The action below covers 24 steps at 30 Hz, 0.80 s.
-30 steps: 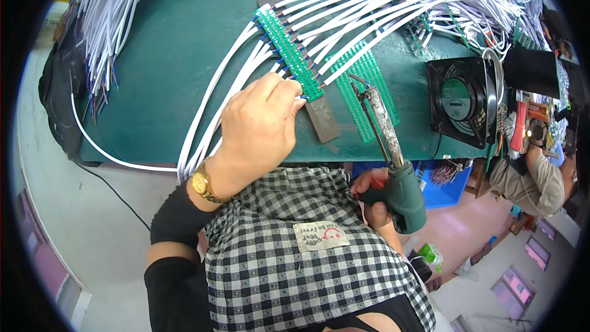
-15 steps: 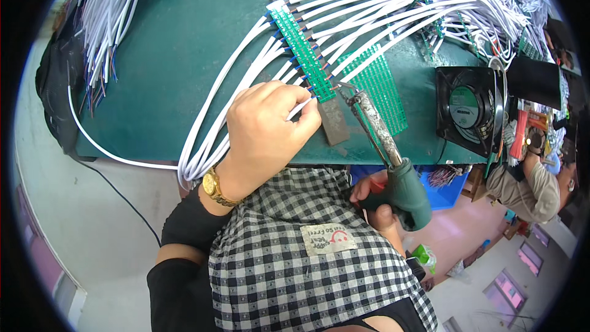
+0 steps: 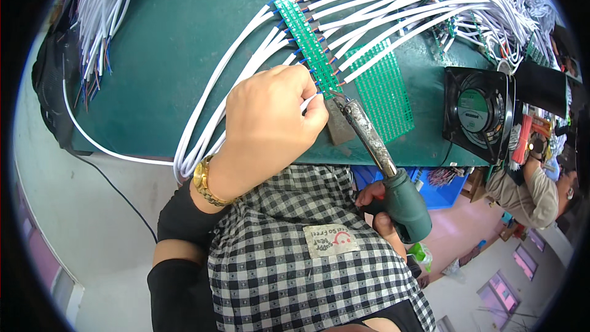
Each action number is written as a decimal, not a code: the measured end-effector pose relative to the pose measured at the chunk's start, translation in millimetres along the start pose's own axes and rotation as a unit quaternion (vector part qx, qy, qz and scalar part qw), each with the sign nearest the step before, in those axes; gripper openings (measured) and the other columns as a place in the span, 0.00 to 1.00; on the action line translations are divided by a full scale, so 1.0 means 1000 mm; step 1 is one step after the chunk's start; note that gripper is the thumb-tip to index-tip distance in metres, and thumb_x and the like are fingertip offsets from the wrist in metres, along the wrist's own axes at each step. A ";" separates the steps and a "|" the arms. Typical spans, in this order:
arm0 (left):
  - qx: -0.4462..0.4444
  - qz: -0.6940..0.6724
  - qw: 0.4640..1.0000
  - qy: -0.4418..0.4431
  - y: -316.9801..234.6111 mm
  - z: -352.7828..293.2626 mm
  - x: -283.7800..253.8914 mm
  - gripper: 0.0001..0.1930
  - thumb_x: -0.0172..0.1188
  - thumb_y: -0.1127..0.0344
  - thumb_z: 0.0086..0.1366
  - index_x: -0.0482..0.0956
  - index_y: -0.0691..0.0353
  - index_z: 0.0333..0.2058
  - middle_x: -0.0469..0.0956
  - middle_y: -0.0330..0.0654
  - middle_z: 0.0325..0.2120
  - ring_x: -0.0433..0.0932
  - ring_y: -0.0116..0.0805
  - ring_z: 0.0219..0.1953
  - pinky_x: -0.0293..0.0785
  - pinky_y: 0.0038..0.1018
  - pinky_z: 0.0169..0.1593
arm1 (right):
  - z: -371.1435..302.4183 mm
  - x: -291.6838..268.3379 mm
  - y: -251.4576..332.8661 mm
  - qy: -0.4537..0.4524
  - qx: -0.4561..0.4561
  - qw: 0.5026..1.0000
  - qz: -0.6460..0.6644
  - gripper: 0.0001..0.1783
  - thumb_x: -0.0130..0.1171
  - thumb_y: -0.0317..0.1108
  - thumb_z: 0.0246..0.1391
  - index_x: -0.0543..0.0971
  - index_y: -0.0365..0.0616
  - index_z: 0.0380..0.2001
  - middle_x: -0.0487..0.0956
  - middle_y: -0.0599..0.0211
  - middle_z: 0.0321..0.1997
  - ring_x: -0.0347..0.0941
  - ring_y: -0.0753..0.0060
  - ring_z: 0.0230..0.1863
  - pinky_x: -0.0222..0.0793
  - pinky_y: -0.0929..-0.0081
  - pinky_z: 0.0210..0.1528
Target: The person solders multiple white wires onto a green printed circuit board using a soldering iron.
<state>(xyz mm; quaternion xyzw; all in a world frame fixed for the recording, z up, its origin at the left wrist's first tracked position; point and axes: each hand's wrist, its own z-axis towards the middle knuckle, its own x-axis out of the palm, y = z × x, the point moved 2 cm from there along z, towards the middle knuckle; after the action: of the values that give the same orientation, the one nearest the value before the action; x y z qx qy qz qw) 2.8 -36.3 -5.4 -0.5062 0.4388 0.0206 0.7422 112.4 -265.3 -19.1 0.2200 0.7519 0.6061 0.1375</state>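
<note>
My left hand (image 3: pixel 270 114) pinches the end of a white cable (image 3: pixel 309 102) against the near end of a narrow green circuit board (image 3: pixel 302 37). Wrapped around the green handle of a soldering iron (image 3: pixel 410 206) is my right hand (image 3: pixel 382 216), partly hidden behind it. The iron's tip reaches the board's near end, close to the cable's blue wire; exact contact is too small to tell. White cables join the board along both long edges, showing blue and brown wire ends. A dark bar (image 3: pixel 340 126) lies beneath the board.
A green perforated panel (image 3: pixel 384 95) lies right of the board on the green table (image 3: pixel 172 86). A black fan (image 3: pixel 476 114) stands at the table's right edge. Bundles of white cables (image 3: pixel 104 12) lie far left and far right. Another person's arm (image 3: pixel 531 190) is at the right.
The soldering iron's tip has moved from the board's right edge onto its near end. My left hand keeps its pinch on the cable. The whole view has shifted slightly.
</note>
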 end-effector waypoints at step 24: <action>-0.014 0.038 0.990 0.136 -0.001 0.025 -0.006 0.07 0.59 0.68 0.42 0.74 0.65 0.15 0.73 0.48 0.13 0.74 0.44 0.17 0.69 0.33 0.24 | -0.010 0.001 -0.021 -0.070 -0.060 0.993 0.080 0.38 0.62 0.63 0.44 0.66 0.40 0.43 0.72 0.62 0.28 0.72 0.65 0.29 0.71 0.69 0.34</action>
<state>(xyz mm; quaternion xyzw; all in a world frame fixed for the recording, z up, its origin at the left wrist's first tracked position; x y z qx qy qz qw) 15.7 -15.1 2.0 -0.4976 0.5541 -0.0135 0.6672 103.1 -277.1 -37.3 0.3123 0.6830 0.6421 0.1539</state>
